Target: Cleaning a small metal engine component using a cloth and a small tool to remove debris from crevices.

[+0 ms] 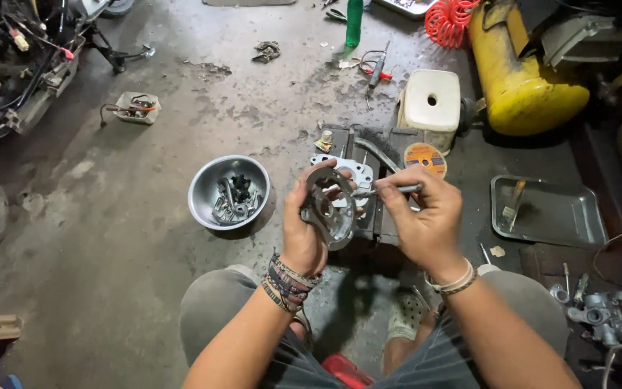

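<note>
Metal ring-shaped part [330, 209] gripped in left hand [304, 227]; right hand [422, 216] grips thin tool [390, 190].

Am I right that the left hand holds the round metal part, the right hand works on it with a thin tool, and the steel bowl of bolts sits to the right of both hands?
Not quite. In the head view the steel bowl sits to the left of both hands, not the right. The rest stands: the left hand holds the round metal part and the right hand works on it with a thin tool.

Bowl of bolts [228, 191] left of the hands, tray [548, 212] right, stool [432, 101] beyond.
</note>
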